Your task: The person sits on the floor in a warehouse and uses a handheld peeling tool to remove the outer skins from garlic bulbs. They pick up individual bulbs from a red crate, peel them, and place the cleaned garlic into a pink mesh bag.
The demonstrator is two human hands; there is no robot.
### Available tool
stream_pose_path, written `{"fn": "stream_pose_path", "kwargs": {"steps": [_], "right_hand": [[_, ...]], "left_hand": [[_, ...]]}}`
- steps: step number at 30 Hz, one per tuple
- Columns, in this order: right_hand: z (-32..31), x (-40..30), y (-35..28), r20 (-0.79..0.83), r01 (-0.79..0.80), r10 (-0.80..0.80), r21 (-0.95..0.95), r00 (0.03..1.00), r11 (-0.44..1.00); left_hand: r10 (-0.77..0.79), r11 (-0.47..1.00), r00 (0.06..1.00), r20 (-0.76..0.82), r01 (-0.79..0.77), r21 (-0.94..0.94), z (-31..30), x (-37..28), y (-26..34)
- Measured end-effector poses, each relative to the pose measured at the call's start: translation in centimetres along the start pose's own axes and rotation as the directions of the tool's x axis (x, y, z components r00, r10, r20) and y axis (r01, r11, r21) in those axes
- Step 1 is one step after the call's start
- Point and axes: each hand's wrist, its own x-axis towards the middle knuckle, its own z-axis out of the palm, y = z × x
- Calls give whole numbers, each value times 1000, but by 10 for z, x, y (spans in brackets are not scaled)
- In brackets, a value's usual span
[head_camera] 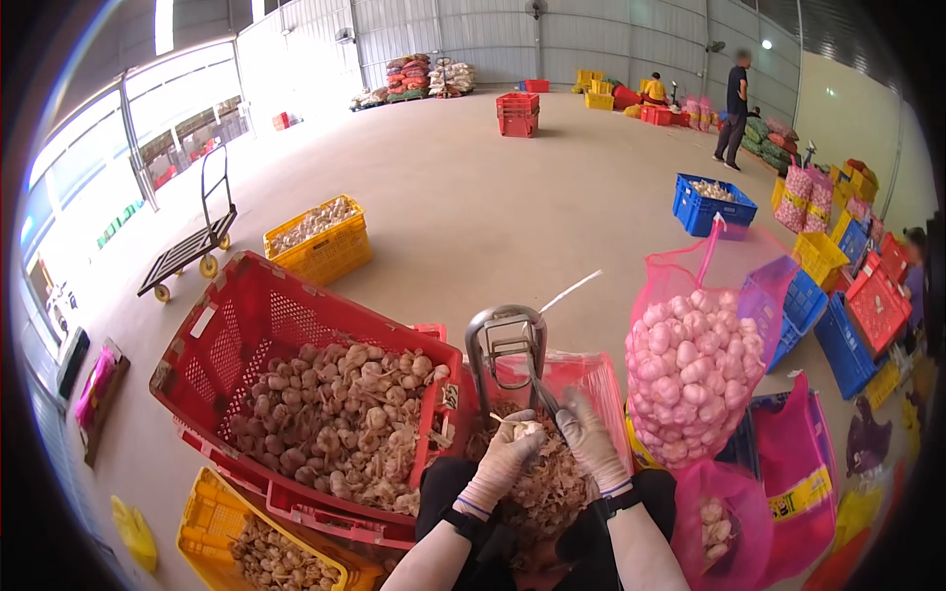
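My left hand [506, 454], in a whitish glove, holds a garlic bulb [528, 428] with its stem pointing left. My right hand [591, 439], gloved too and slightly blurred, is closed around the dark lever handle [545, 399] of a metal cutter. The cutter's curved steel frame [475, 351] rises just beyond both hands. Under them, loose garlic skins and stem scraps [547, 480] fill a red crate [591, 369] between my knees. To the left, a large tilted red crate [244, 295] holds many untrimmed garlic bulbs [332, 414].
A pink mesh bag full of garlic [687, 369] stands at right, with an open pink mesh bag [728, 510] below it. A yellow crate of garlic [259, 547] sits lower left. Farther off are another yellow crate [325, 251], a platform trolley [192, 244], a blue crate [713, 210] and a standing person [734, 111].
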Motion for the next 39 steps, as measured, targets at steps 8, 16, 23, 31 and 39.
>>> {"fn": "stream_pose_path", "kwargs": {"steps": [8, 16, 23, 31, 39], "right_hand": [[-53, 13, -74, 530, -575, 443, 107, 723, 811], [-48, 11, -68, 529, -569, 424, 142, 736, 810], [20, -6, 66, 43, 82, -72, -296, 996, 952], [14, -28, 23, -105, 113, -165, -385, 981, 916], [40, -58, -48, -50, 81, -85, -73, 995, 994]], "left_hand": [[262, 418, 917, -300, 173, 892, 1, 20, 42], [216, 310, 909, -356, 282, 908, 10, 29, 56], [220, 565, 922, -318, 146, 812, 4, 28, 39], [-74, 938, 971, -227, -10, -347, -18, 22, 18], [2, 918, 975, -220, -89, -386, -6, 23, -15]]}}
